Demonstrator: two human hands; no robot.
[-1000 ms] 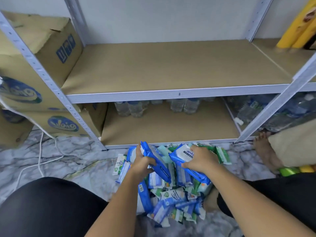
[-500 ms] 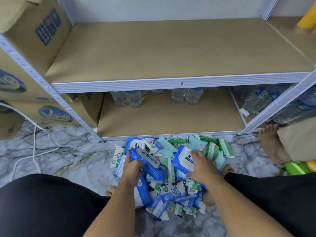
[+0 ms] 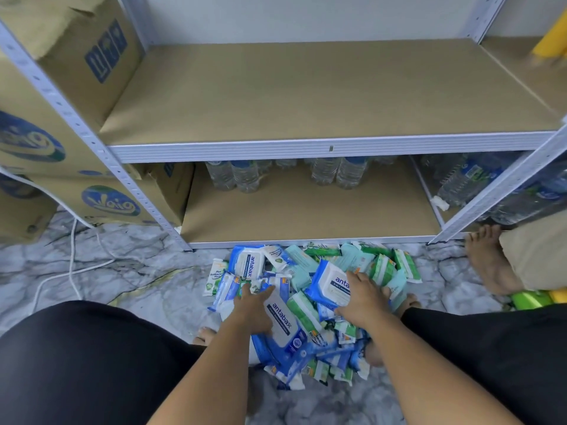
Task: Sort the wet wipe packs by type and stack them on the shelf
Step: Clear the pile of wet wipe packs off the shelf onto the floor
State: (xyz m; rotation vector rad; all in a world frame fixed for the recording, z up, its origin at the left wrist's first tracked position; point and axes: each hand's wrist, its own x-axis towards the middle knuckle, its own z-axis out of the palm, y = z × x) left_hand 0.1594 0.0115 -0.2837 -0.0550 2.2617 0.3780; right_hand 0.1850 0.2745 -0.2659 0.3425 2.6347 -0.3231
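A heap of wet wipe packs (image 3: 310, 302) lies on the marble floor in front of the shelf: large blue "antabax" packs, small green ones and pale teal ones, all mixed. My left hand (image 3: 253, 309) grips a large blue pack (image 3: 283, 322) low over the heap, fingers on its far edge and thumb at its near side. My right hand (image 3: 363, 299) holds a second blue pack (image 3: 329, 286) against the heap, fingers spread over it. A third blue pack (image 3: 248, 265) lies at the heap's far left. The middle shelf board (image 3: 306, 96) is bare.
Water bottles (image 3: 236, 177) stand at the back of the lower shelf (image 3: 306, 216). Cardboard boxes (image 3: 76, 56) fill the bay to the left, with a white cable (image 3: 72, 265) on the floor. Another person's bare foot (image 3: 487, 259) rests at the right post. My feet sit under the heap.
Both hands have come down from above the heap to rest on it, each still with its blue pack. The camera has tipped lower and closer.
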